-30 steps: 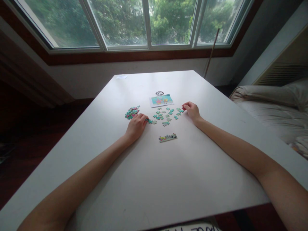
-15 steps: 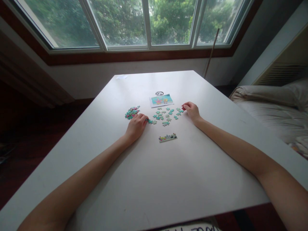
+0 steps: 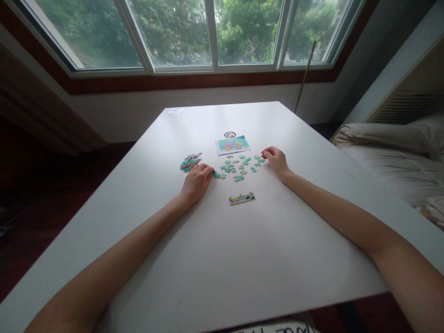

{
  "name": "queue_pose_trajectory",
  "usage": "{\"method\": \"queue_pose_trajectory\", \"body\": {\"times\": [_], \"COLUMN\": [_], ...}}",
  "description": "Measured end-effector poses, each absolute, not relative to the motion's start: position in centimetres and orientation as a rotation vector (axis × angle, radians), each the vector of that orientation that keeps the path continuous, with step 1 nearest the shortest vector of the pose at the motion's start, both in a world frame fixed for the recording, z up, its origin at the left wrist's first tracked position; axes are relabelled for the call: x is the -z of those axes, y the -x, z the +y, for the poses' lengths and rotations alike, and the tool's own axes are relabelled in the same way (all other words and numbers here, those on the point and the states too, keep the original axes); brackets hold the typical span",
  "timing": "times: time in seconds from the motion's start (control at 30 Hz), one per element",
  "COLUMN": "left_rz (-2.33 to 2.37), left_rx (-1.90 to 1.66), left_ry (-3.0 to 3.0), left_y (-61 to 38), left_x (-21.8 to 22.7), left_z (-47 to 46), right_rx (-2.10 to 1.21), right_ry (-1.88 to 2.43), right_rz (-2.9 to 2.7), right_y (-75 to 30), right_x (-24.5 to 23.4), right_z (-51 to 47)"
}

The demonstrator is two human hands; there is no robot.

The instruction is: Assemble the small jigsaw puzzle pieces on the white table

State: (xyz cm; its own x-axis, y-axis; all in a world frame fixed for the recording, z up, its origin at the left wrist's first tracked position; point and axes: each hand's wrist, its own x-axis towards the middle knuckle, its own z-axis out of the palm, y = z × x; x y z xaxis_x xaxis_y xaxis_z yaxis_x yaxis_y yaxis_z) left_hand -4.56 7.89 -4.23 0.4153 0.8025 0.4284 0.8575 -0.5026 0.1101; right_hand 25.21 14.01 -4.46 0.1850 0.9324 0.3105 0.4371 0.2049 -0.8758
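Note:
Both my arms stretch out over a white table. My left hand rests knuckles up, fingers curled, its fingertips touching a teal puzzle piece just right of a heap of pieces. My right hand is loosely closed at the right edge of several scattered teal pieces, its fingertips pinched on something small I cannot make out. A short joined strip of puzzle lies nearer me, between the hands. A small picture card lies beyond the pieces.
A dark round item sits behind the card, and a scrap of paper lies at the far left corner. A stick leans by the window. Bedding lies to the right of the table.

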Motion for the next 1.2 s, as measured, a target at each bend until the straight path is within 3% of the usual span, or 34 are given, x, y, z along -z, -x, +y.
{"method": "queue_pose_trajectory", "body": {"times": [1.2], "left_rz": [-1.483], "left_rx": [0.651], "left_ry": [2.545], "left_y": [4.54], "left_x": [4.38], "left_z": [7.98], "right_rx": [-0.404], "right_ry": [1.377], "right_rz": [-1.639], "right_y": [-24.6], "right_x": [3.61], "right_z": [13.04]}}
